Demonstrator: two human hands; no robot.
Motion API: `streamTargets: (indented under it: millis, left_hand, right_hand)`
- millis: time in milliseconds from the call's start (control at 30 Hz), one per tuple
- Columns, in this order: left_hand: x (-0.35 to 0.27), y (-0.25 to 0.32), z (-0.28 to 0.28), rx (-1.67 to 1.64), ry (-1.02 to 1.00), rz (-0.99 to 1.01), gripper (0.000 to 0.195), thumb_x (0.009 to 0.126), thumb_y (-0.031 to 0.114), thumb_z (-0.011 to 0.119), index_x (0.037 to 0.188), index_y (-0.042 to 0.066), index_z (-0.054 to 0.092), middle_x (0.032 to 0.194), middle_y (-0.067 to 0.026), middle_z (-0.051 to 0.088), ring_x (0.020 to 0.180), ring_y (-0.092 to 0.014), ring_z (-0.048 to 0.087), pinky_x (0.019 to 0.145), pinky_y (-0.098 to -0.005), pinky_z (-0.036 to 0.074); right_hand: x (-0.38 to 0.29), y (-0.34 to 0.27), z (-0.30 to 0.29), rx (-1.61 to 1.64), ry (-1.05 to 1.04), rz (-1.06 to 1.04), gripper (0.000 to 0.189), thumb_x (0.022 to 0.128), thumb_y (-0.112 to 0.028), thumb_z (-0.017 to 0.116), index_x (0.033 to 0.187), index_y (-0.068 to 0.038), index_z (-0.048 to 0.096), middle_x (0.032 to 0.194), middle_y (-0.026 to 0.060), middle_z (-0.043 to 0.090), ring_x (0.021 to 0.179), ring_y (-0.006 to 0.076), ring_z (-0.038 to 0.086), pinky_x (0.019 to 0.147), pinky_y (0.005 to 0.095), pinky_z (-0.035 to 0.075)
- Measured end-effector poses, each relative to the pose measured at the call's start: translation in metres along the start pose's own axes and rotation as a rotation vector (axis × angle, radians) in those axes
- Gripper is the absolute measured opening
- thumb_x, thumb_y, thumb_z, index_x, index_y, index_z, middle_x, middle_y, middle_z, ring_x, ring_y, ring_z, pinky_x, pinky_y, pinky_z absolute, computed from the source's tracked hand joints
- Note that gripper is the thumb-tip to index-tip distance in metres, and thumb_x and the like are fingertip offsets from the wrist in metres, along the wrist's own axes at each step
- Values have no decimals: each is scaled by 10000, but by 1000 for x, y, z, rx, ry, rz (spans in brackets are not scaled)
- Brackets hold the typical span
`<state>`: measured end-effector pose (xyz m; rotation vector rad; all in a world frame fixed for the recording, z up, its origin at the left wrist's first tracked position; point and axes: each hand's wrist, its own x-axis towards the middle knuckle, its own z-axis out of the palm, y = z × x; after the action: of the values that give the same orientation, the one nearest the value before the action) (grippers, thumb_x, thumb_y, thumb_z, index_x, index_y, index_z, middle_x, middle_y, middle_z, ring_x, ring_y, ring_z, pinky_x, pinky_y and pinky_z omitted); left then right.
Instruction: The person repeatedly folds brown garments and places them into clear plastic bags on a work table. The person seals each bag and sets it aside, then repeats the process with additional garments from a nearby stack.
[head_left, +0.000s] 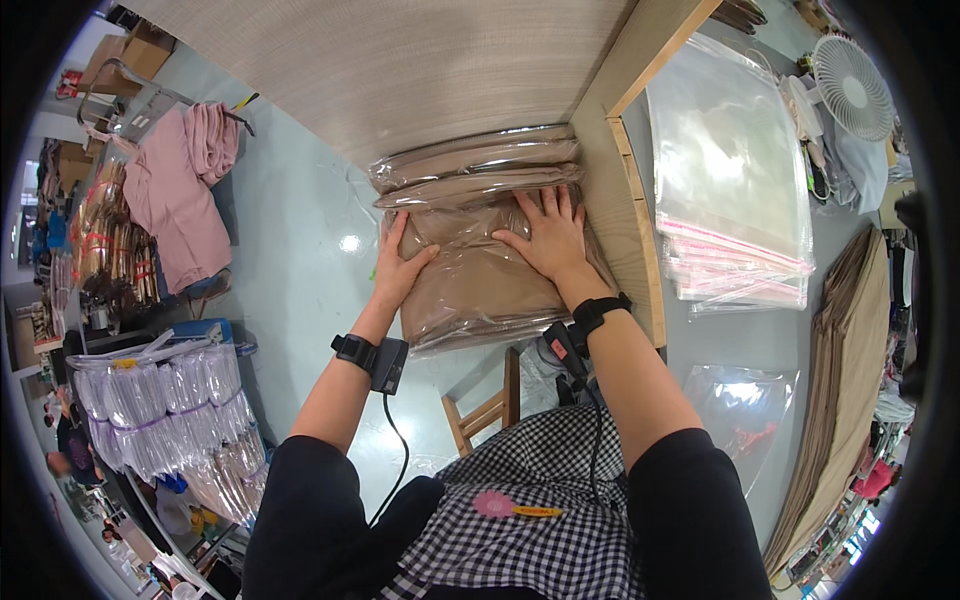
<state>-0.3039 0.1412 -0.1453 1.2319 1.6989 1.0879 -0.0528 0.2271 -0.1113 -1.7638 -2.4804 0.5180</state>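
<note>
A stack of folded brown garments in clear plastic bags (480, 277) lies before me, low beside a wooden panel. My left hand (401, 266) rests flat on the left edge of the top bag, thumb spread from the fingers. On the upper right part of the same bag lies my right hand (551, 232), palm down with its fingers spread. Just beyond my fingertips, more bagged brown garments (480, 172) are bunched against a light wood-grain board. Both wrists wear black straps with small cabled devices.
On the grey table at right lie clear plastic bags (727, 180), a pile of brown cloth (832, 375) and a white fan (853, 90). At left, racks carry pink garments (180, 195) and bundled clear-wrapped items (165, 412). A wooden stool (484, 412) stands below the stack.
</note>
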Motion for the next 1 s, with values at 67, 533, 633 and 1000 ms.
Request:
streamTargets:
  millis: [67,533,633,1000]
  left_hand:
    - [0,-6,2,7,-11,17,823,738,187,786,1438,61,371,1439,-209,349,1327,-318,368,1095,-356,312]
    - [25,49,-40,421,6,148,705,780,316,740,1402,162,447,1430,-230,380,1324,-385,375,1075,-424,343]
    - [23,101,-27,485,-123,366,583,801,308,717,1331,156,527,1419,-188,402,1325,-366,373,1066,-446,339]
    - [107,150,86,1008,-715,164,1089,581,499,816,1490,263,265,1575,-139,108,1451,-354,76,1055,-724,114]
  right_hand:
    - [1,3,7,39,52,-22,846,775,-752,482,1432,-225,407,1494,178,304,1417,401,156,1092,642,137]
    - [-126,33,-179,492,54,-472,485,906,-185,604,1365,-94,475,1441,187,404,1338,354,374,1096,405,322]
    - [-241,83,-211,281,85,-81,515,844,-180,655,1339,-143,518,1405,183,441,1327,388,370,1069,459,347]
    - [-472,88,-119,-176,70,536,596,888,-349,557,1420,-119,421,1534,154,262,1423,385,188,1142,547,121]
